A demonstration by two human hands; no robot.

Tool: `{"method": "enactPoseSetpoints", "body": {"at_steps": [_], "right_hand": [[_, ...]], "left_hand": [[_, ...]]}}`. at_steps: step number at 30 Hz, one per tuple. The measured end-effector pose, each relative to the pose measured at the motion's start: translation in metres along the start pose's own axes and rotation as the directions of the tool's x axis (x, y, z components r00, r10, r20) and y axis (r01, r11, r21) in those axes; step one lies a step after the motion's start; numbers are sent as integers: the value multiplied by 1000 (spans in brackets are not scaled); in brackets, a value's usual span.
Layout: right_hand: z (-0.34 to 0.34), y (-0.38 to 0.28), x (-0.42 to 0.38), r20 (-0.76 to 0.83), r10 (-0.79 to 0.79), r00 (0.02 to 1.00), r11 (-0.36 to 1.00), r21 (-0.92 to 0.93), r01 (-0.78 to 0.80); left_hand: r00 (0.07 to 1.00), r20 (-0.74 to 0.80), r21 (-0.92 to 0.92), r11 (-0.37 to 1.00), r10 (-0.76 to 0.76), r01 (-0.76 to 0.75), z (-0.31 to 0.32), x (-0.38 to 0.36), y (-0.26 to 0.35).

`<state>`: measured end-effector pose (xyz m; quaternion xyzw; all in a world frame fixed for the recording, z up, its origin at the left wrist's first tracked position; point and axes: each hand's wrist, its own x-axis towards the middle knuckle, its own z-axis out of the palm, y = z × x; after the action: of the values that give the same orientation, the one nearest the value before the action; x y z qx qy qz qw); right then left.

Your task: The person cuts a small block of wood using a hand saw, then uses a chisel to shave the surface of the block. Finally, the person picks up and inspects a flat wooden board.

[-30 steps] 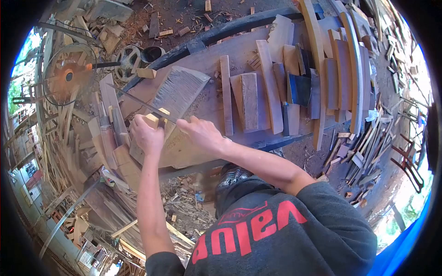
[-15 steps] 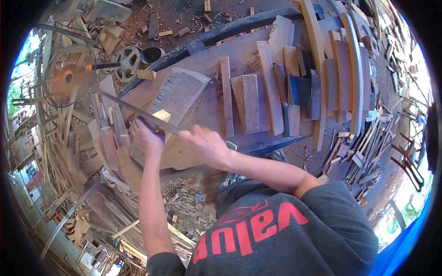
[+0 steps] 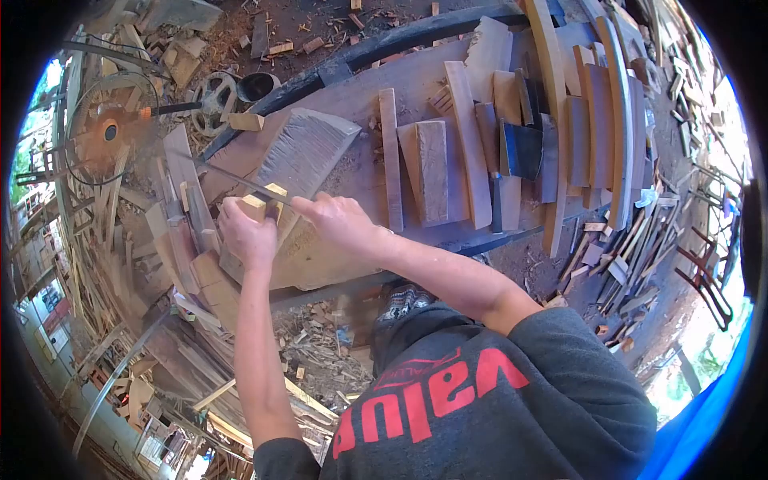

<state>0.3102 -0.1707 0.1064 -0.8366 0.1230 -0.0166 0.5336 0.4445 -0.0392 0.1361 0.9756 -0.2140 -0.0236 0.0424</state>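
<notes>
My left hand is closed around a small pale wood block above the workbench. My right hand is shut on the near end of a long, narrow metal blade; its handle is hidden in the fist. The blade runs to the upper left, across the top of the block, where it seems to touch. Whether it is a saw, a file or a knife I cannot make out. Behind both hands a broad grey slab of wood lies tilted on the bench.
Several curved and straight boards lie across the bench's right half. A fan stands at the far left near a spoked wheel. Wood scraps litter the floor, and offcuts are piled at right.
The wood block has turned in my left hand, with its lit end faces now uppermost. My right hand and the blade have shifted slightly up and left, and the blade now looks thinner.
</notes>
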Motion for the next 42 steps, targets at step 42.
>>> {"method": "enactPoseSetpoints", "body": {"at_steps": [42], "right_hand": [[4, 12, 12, 68, 27, 997, 999, 28, -29]], "left_hand": [[999, -6, 0, 999, 34, -34, 2, 0, -5]]}}
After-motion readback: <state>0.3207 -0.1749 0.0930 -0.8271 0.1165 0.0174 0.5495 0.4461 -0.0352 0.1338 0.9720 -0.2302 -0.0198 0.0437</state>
